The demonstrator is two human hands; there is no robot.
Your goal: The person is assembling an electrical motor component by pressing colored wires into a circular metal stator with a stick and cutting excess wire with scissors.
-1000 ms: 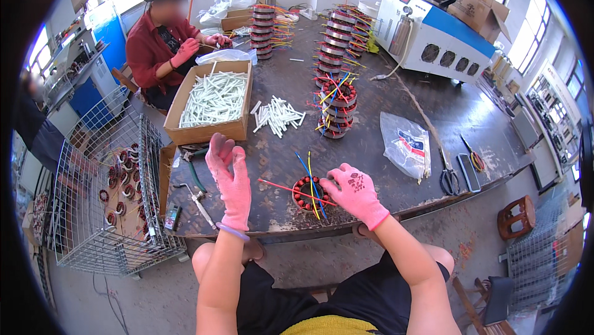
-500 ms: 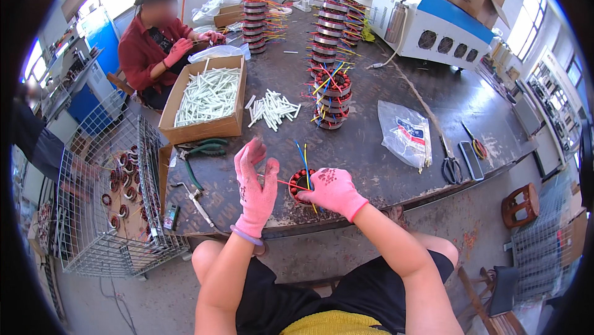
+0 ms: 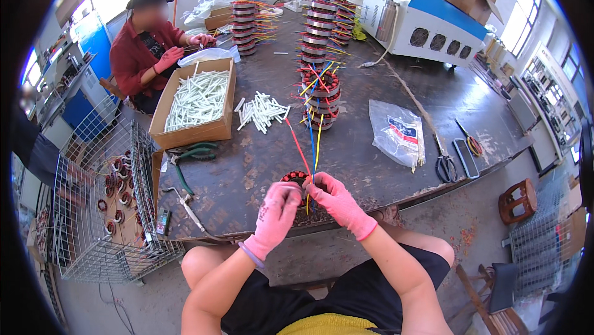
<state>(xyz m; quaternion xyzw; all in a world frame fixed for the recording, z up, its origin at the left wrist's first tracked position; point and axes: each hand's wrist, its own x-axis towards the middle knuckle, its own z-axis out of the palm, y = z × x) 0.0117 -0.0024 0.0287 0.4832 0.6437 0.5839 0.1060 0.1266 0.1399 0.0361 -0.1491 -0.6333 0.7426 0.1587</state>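
A small ring-shaped stator (image 3: 293, 176) with red-coated windings sits near the table's front edge, partly hidden by my gloved hands. Red, blue and yellow lead wires (image 3: 317, 146) stand up from it. My right hand (image 3: 340, 205), in a pink glove, pinches these wires low down, close to the ring. On the ring's left side my left hand (image 3: 276, 214), also in a pink glove, has its fingers pressed together; what lies between them is hidden. Beyond, finished-looking stators with coloured leads stand in a stack (image 3: 322, 97).
A cardboard box (image 3: 192, 129) of white tubes stands at left, with a loose tube pile (image 3: 263, 111) beside it. Pliers (image 3: 193, 153), a plastic bag (image 3: 398, 134), scissors (image 3: 445, 167) and a phone (image 3: 465, 158) lie around. A co-worker (image 3: 148, 50) sits far left; a white-blue machine (image 3: 427, 22) stands far right.
My left hand has come down from its raised position to the stator and closed. My right hand has shifted to the wires, which now stand together upright. The whole view has shifted slightly.
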